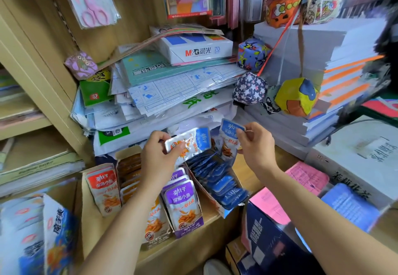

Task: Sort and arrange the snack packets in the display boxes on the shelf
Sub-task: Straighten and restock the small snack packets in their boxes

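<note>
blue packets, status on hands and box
Left hand holds one blue packet, right hand another. Both above the blue box. Nothing blocking.

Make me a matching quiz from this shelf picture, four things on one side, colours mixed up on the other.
Things:
1. Packets in the display box below the right hand
2. Front packet under the left hand
3. Scissors hanging top left
4. Loose sheets right of the right forearm

Colours:
A. pink sheets
B. purple
C. blue
D. pink handles

Pairs: 1-C, 2-B, 3-D, 4-A
</note>
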Available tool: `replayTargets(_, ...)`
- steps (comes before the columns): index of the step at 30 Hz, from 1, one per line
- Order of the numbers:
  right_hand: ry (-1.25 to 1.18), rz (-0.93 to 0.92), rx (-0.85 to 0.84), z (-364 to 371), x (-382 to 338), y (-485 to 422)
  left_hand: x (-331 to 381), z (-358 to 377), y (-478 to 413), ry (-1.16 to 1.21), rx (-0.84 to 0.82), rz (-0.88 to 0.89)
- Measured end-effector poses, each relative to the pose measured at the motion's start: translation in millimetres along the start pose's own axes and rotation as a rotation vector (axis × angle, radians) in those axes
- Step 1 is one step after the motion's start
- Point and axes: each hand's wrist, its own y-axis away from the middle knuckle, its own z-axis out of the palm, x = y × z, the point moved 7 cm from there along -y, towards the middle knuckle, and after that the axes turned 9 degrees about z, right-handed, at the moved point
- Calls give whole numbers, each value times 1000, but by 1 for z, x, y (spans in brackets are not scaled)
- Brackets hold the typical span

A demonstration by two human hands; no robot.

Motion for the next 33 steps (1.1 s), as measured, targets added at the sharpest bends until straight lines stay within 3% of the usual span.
replayTargets(4,-103,68,-133,0,2,1,-7,-9,1,177,53,-132)
replayTargets(8,15,124,-290,9,14,11,-11,0,3,330,35,-252)
replayTargets(11,62,99,-250,5,17,11,-11,6,5,333,1,-288)
replayTargets(15,-94,53,-97,-13,8,8,-10,10,4,418,51,-331)
replayTargets(20,-382,-40,-17,-25,-13,11,-7,5,-1,460,151,-266)
replayTargets(25,-533,-46,-269,-2,-33,15,2,-8,-8,450,240,-135)
replayTargets(29,-412,-33,-503,31,-34,21,-4,-15,-8,447,265,-110)
replayTargets(33,-73,-167,-465,39,-29,19,-6,-20,-8,393,263,-60)
